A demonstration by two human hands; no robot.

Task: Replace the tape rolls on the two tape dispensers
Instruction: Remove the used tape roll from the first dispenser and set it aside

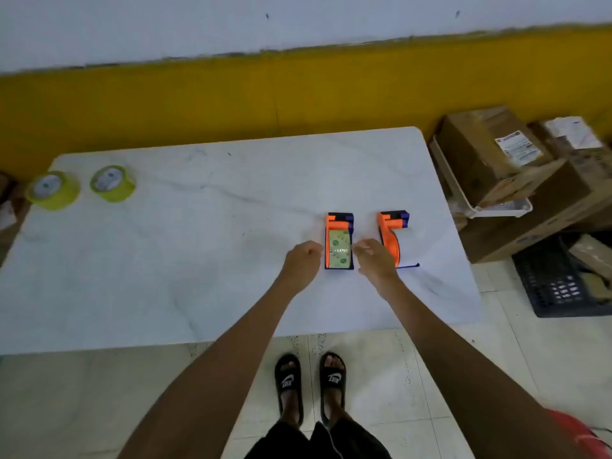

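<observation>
I see the orange-and-purple plastic tape dispenser (339, 241) lying between both grips, long axis running away from me; left hand (303, 260) and right hand (374, 260) flank it equally near, loosely curled, holding nothing.

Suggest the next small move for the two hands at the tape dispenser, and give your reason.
Probably close both hands on the left dispenser and lift it. The left hand and right hand flank it without clearly gripping, its roll is still loaded, and the fresh yellow rolls wait far left.
</observation>
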